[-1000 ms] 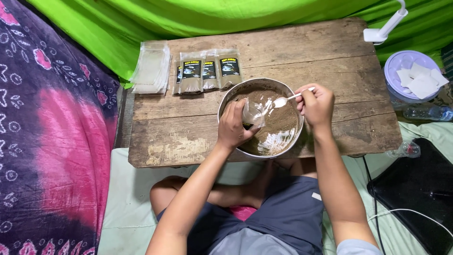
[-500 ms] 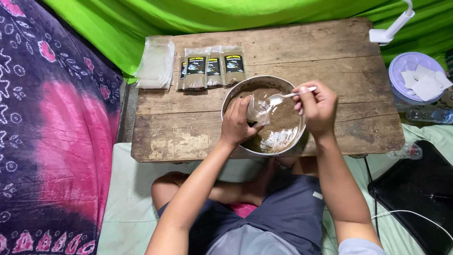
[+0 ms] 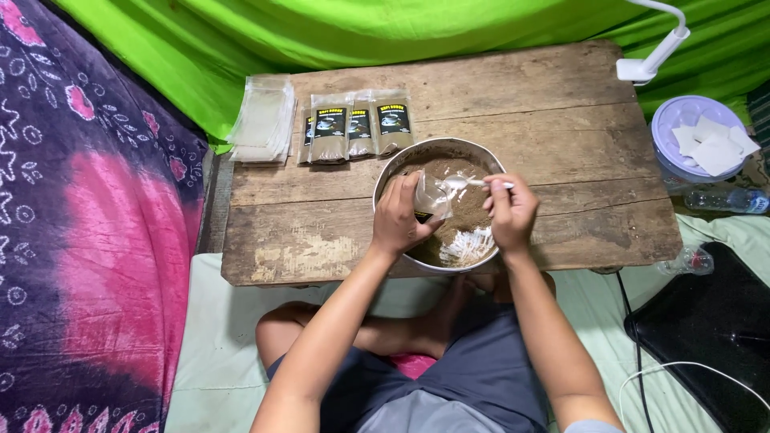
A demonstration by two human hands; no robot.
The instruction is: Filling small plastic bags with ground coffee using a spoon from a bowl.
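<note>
Left hand (image 3: 399,218) pinching small clear pouch (image 3: 431,200) open above metal bowl (image 3: 395,170) of brown powder (image 3: 473,215); right hand (image 3: 508,210) gripping white spoon (image 3: 465,183) at pouch mouth. Likely spill over wooden table (image 3: 513,112) if pouch sags or spoon tips early.

Bowl (image 3: 437,152) on the table (image 3: 561,120), filled packets (image 3: 353,124) behind it, empty bags (image 3: 263,120) left of those

On the weathered wooden table (image 3: 561,128) stand 1 round metal bowl of brown powder (image 3: 401,172), 3 filled clear pouches with dark labels (image 3: 350,128) and 1 stack of empty clear plastic bags (image 3: 263,120). 1 white plastic spoon (image 3: 465,183), 2 hands.
</note>
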